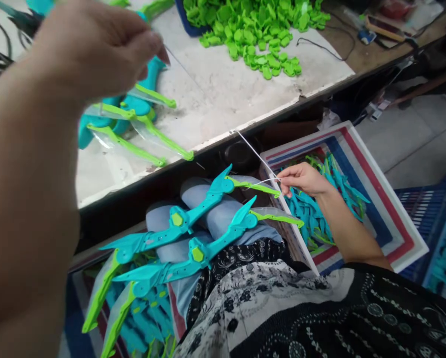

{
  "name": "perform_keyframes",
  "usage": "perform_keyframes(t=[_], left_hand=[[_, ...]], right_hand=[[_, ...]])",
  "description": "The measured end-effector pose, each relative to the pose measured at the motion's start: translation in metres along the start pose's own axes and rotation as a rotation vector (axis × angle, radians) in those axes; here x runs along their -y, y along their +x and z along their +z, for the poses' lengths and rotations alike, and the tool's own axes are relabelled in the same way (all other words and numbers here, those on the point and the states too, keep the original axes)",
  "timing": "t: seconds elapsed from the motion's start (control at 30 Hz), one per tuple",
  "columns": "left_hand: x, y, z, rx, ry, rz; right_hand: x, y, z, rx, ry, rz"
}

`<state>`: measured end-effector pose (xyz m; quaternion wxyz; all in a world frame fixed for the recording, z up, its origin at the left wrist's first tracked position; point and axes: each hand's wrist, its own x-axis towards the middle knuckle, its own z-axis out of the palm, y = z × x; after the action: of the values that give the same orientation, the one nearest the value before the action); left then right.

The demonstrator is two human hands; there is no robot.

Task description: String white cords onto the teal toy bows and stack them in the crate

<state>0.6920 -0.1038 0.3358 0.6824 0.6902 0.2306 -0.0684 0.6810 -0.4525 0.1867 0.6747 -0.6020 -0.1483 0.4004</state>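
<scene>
A white string (258,155) crosses the edge of the table (223,107), pinched in the fingertips of the right hand (303,179) and apparently the left hand (96,49); it should handle light, limp and slippery, best held firmly near each end

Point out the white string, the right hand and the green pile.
White string (257,154), head view: a taut stretch.
Right hand (306,178), head view: its back.
Green pile (250,34), head view: its middle.
</scene>
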Motion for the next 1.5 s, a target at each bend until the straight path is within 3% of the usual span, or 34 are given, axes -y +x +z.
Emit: perform_keyframes(t=[0.1, 0.2, 0.3, 0.37, 0.43, 0.5, 0.53, 0.6, 0.67, 0.83, 1.07, 1.3, 1.5], left_hand=[[-0.002, 0.021, 0.029, -0.027, 0.223, 0.115], [0.01, 0.031, 0.056, -0.049, 0.467, 0.283], [0.042, 0.019, 0.083, -0.088, 0.588, 0.498], [0.074, -0.003, 0.102, -0.068, 0.566, 0.532], [0.111, -0.033, 0.123, 0.065, 0.451, 0.368], [0.149, -0.061, 0.144, 0.272, 0.256, -0.023], [0.165, -0.071, 0.153, 0.307, 0.116, -0.229], [0.191, -0.083, 0.168, 0.278, -0.148, -0.536], [0.207, -0.083, 0.179, 0.215, -0.323, -0.682], [0.219, -0.069, 0.188, 0.182, -0.441, -0.737], [0.231, -0.065, 0.195, 0.245, -0.475, -0.7], [0.237, -0.06, 0.215, 0.178, -0.463, -0.644], [0.237, -0.059, 0.222, 0.086, -0.404, -0.58]], right_hand=[[-0.013, -0.003, -0.006, 0.005, 0.006, 0.066], [-0.019, -0.005, -0.011, -0.149, 0.139, 0.038], [-0.019, -0.009, -0.019, -0.39, 0.338, -0.082], [-0.021, -0.014, -0.022, -0.536, 0.405, -0.166], [-0.029, -0.02, -0.019, -0.629, 0.386, -0.176], [-0.043, -0.026, -0.011, -0.662, 0.287, -0.107], [-0.051, -0.028, -0.005, -0.664, 0.211, -0.068], [-0.069, -0.032, 0.005, -0.645, 0.041, -0.021], [-0.083, -0.035, 0.012, -0.616, -0.106, -0.016], [-0.097, -0.037, 0.016, -0.601, -0.362, -0.077], [-0.099, -0.036, 0.02, -0.504, -0.737, -0.219], [-0.109, -0.026, 0.012, -0.556, -0.547, -0.231], [-0.115, -0.011, 0.003, -0.581, -0.202, -0.031]])
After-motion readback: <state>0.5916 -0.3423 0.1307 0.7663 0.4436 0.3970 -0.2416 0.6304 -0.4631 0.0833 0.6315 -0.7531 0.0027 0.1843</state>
